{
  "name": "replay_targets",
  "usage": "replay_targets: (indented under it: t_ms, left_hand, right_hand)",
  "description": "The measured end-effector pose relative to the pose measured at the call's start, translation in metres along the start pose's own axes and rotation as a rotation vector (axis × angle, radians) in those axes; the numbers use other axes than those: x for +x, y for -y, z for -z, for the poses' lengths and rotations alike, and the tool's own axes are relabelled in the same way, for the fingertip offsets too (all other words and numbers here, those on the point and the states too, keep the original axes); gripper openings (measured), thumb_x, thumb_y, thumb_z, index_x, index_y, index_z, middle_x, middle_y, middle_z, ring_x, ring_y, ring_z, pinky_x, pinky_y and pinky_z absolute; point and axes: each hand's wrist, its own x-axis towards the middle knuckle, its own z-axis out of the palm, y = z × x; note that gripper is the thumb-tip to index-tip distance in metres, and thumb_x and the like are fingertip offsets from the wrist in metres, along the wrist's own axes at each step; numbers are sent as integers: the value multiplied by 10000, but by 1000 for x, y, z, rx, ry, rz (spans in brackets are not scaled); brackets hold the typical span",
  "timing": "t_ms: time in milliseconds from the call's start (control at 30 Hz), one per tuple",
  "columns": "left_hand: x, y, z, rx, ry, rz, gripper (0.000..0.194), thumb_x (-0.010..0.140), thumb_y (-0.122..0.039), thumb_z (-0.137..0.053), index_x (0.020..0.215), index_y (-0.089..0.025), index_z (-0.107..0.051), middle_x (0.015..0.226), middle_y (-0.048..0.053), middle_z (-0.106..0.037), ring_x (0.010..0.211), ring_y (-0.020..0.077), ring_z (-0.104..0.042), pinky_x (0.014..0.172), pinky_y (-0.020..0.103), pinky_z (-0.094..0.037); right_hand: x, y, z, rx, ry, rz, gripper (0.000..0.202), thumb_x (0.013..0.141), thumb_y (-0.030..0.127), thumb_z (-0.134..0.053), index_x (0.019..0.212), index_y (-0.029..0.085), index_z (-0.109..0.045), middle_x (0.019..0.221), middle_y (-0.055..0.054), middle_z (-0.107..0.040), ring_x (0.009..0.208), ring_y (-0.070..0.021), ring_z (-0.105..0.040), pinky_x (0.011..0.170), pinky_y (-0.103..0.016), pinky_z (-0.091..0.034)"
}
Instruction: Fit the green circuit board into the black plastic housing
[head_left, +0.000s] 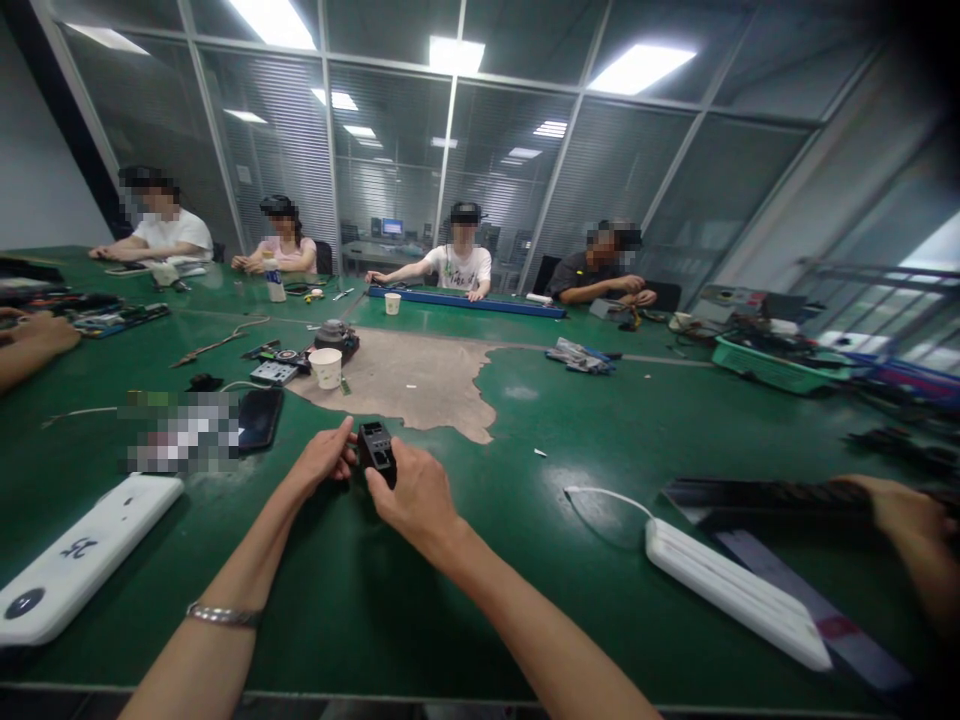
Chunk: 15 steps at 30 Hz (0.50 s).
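Observation:
A small black part (377,449) with openings in its top is raised over the green table, near the middle of the view. My right hand (417,495) grips it from the right, thumb in front and fingers behind. Just left of the part is my left hand (328,455), its fingers curled with the index finger raised; whether it touches the part or pinches something small cannot be made out. A silver bracelet (223,614) circles my left wrist.
Nearby on the green table (510,600) are a white power bank (90,555), a black phone (259,418), a paper cup (326,368), brown sheet (420,380) and white power strip (735,593). Another person's hand (911,520) holds a dark bar at right. Several people sit opposite.

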Motion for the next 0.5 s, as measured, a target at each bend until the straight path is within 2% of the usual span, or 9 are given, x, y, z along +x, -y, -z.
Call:
replay_targets:
  t_ms: [233,300,433,500]
  left_hand:
    - [4,3,1,36,0,-24,714,784,-760,-435,1046,-121,-619,710,26,-614,425,122,-574,400,228,-425]
    - [4,3,0,70,14,-30,709,767,-766,-456,1026,-128,-623,720,22,-611,434,126,-578,402,232,-432]
    - [3,3,0,137,44,-70,659,717,-782,-503,821,-141,-616,672,10,-597,440,128,-572,396,223,-412]
    - [3,3,0,133,39,-63,671,707,-793,-497,820,-143,-616,664,8,-599,435,130,-568,395,226,-407]
  right_hand:
    - [-8,1,-11,-65,107,-19,355,845,408,-560,1089,150,-553,920,-126,-666,847,-262,-626,729,-341,-468]
    - [-12,-2,-15,-56,99,-12,424,845,406,-564,1173,141,-527,969,-136,-661,881,-270,-619,749,-354,-474]
    - [-18,-8,-24,5,32,16,603,850,459,-568,1325,112,-438,1102,-165,-630,993,-293,-588,839,-396,-470]
    - [-19,-10,-29,40,7,9,667,845,482,-572,1363,96,-406,1152,-180,-612,1040,-297,-574,876,-402,-462]
